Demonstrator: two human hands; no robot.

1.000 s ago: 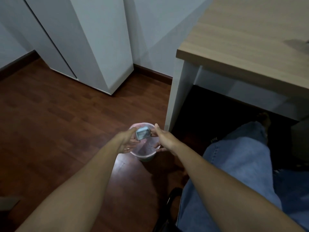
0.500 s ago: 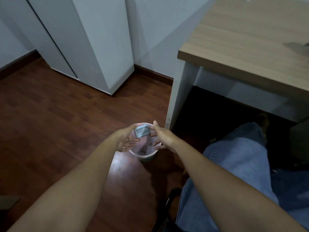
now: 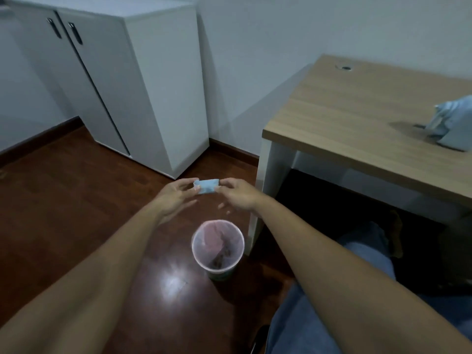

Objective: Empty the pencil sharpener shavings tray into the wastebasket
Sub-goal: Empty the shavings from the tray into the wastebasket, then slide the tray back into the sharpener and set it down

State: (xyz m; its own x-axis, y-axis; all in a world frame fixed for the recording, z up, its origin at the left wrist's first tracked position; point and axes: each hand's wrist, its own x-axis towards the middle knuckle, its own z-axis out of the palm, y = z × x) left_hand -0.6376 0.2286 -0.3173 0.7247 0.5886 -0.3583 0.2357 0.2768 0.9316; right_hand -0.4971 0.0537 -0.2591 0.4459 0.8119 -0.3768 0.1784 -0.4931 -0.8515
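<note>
A small pale blue shavings tray (image 3: pixel 207 186) is held out in front of me, well above the floor. My left hand (image 3: pixel 173 198) pinches its left end with thumb and fingertips. My right hand (image 3: pixel 238 194) pinches its right end. Below and nearer to me stands a small round wastebasket (image 3: pixel 201 260) with a pink liner on the wooden floor. Dark shavings lie at its bottom. The tray is above and beyond the basket's rim, not over its mouth.
A wooden desk (image 3: pixel 357 118) with a white leg (image 3: pixel 265 180) stands at the right, a pale blue object (image 3: pixel 452 123) on its top. A white cabinet (image 3: pixel 132 80) stands at the back left. My knees in blue jeans (image 3: pixel 319 310) fill the lower right.
Both hands have lifted the tray up and away from the basket's mouth. The view has tilted upward, showing more of the cabinet and desk.
</note>
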